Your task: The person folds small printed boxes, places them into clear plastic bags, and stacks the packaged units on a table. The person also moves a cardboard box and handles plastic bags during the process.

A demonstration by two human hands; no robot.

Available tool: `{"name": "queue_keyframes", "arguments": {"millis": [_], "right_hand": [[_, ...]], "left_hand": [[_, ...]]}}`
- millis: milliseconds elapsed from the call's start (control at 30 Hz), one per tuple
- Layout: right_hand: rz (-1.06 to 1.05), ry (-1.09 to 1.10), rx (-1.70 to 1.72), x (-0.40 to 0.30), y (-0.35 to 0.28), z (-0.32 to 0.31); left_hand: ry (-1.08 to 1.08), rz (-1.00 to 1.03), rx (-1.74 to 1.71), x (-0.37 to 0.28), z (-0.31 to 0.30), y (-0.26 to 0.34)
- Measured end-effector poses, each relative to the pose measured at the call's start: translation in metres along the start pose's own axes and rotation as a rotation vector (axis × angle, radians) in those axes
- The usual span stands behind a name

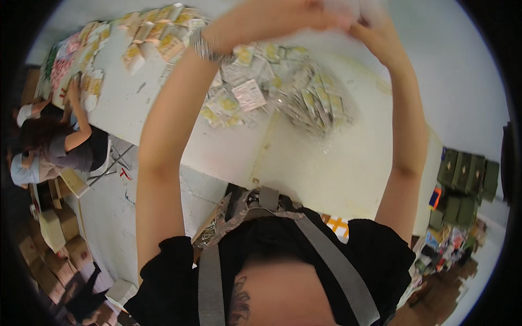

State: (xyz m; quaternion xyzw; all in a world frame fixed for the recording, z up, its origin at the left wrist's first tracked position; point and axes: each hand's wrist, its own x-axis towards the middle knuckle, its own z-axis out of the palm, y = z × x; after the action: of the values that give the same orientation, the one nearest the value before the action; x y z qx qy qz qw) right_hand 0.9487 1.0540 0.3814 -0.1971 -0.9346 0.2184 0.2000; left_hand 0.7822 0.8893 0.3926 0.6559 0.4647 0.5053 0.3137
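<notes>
Both arms reach up and forward, so the hands sit at the top rim of the view, partly cut off and blurred. My left hand [312, 16] comes in from the left, with a silvery coiled bracelet [208, 45] at the wrist. Close beside it is my right hand [369, 30]. A pale, translucent blur [344, 6] shows between them; its kind and the grip on it cannot be made out. Below the hands, a clear plastic bag [322, 98] full of small flat packets lies on the white table [318, 171]. Loose packets [228, 102] are heaped left of it, with a printed square packet [249, 95] on top.
More packets [167, 36] are stacked along the table's far left part. At the left a person [65, 142] works at the table, near a folding stool [108, 161]. Cardboard boxes [61, 240] stand lower left. Dark green bags [463, 171] are piled at the right.
</notes>
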Motion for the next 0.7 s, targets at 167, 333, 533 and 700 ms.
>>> {"name": "queue_keyframes", "arguments": {"millis": [167,333,533,700], "right_hand": [[1.079,0.779,0.044,-0.286,0.335,-0.067],[0.874,0.814,-0.063,-0.347,0.291,0.088],[1.124,0.205,0.794,-0.359,0.150,0.208],[0.921,0.454,0.995,-0.335,0.149,0.093]], "left_hand": [[-0.130,-0.388,0.071,-0.075,0.118,-0.080],[0.261,-0.662,0.785,-0.116,0.182,-0.223],[0.262,-0.825,0.660,-0.129,0.239,-0.218],[0.343,-0.998,0.479,-0.157,0.297,-0.139]]}}
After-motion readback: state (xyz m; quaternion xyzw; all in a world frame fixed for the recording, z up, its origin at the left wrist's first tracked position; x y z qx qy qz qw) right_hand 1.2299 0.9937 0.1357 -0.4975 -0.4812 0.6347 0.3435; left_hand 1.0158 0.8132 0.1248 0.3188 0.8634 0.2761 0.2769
